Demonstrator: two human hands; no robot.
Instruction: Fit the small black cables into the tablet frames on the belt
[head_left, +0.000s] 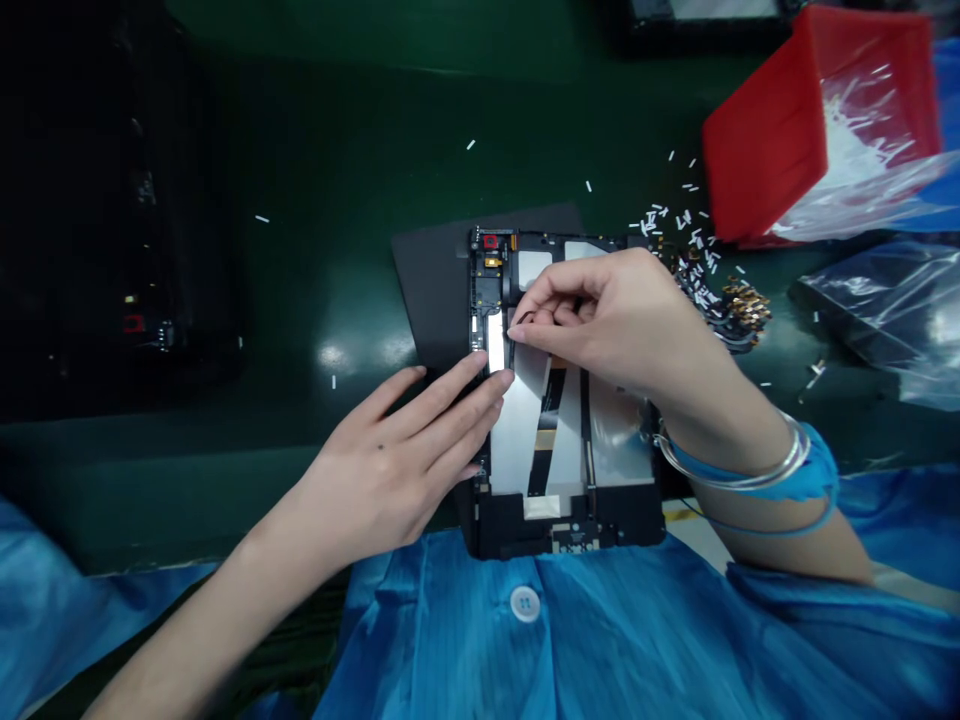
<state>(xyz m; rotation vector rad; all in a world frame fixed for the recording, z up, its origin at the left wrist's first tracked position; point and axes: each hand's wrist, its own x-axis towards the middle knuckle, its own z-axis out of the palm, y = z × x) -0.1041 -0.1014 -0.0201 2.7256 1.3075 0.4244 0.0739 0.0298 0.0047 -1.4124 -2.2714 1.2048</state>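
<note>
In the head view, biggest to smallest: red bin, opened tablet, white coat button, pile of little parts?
First, unranked: opened tablet and red bin look alike, and the bin is farther off.
Then: pile of little parts.
Last: white coat button.

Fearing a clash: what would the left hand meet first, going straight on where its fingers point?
Likely the white strip on the opened tablet, then the right hand; depth is unclear.
</note>
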